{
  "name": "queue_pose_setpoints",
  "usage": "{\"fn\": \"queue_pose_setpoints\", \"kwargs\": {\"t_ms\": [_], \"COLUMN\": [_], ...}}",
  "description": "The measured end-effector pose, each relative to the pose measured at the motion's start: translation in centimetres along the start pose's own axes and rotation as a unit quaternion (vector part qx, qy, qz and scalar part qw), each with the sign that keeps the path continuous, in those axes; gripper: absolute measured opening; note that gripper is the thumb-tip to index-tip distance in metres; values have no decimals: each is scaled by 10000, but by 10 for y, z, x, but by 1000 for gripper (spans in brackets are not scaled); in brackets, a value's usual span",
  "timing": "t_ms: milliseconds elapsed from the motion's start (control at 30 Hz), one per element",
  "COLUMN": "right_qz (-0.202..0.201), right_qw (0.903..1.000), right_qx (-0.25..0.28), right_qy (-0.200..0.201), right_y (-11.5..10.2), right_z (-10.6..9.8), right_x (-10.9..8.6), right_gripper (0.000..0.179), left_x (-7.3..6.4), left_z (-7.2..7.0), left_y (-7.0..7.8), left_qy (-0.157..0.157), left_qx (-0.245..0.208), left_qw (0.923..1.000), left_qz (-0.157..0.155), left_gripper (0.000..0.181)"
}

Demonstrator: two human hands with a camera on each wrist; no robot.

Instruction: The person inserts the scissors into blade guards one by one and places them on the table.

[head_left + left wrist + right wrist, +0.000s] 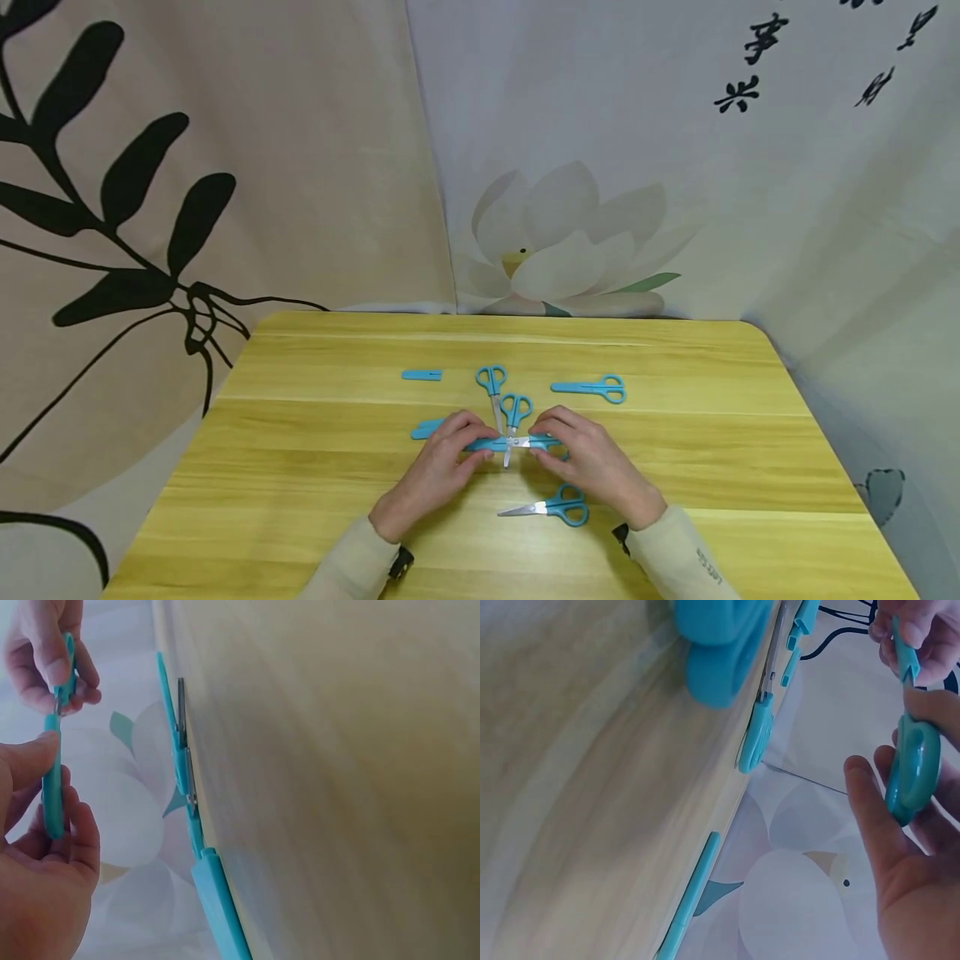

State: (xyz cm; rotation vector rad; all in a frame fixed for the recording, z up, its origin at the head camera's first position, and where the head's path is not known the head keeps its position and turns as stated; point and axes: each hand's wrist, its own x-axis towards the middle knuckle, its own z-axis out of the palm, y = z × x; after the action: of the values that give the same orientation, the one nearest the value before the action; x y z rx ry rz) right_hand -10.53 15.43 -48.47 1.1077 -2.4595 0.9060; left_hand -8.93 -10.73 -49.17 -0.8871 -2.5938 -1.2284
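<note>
My left hand (441,465) pinches a blue blade cover (486,445) between thumb and fingers above the table. In my right hand (594,465) are the blue handles (919,761) of a pair of scissors, pointing left. A short stretch of metal blade (519,442) shows between handles and cover; the tips are hidden inside the cover. Just behind the hands lie two uncovered scissors, one nearer (516,410) and one farther (491,381). Another uncovered pair (558,507) lies in front of the right hand, blades to the left.
A loose blue cover (422,375) lies at the back left of the wooden table (315,467), with more blue cover (426,430) partly behind the left hand. Scissors in their cover (591,388) lie at the back right. A printed curtain (337,167) hangs behind the table.
</note>
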Motion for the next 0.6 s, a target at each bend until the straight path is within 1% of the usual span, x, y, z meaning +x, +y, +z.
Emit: {"fn": "queue_pose_setpoints", "kwargs": {"t_ms": [200, 400, 600], "right_qz": [50, 17, 84], "right_qw": [10000, 10000, 9999], "right_qx": [36, -5, -21], "right_qy": [-36, -42, -92], "right_y": [-3, -5, -7], "right_z": [0, 2, 2], "right_x": [1, 3, 5], "right_gripper": [27, 26, 25], "left_x": [1, 1, 1], "left_z": [0, 1, 0], "left_y": [0, 1, 1], "left_qy": [5, -29, -34], "left_qx": [6, -73, -114], "left_qw": [10000, 9999, 9998], "left_qz": [-40, -124, -138], "left_gripper": [20, 19, 20]}}
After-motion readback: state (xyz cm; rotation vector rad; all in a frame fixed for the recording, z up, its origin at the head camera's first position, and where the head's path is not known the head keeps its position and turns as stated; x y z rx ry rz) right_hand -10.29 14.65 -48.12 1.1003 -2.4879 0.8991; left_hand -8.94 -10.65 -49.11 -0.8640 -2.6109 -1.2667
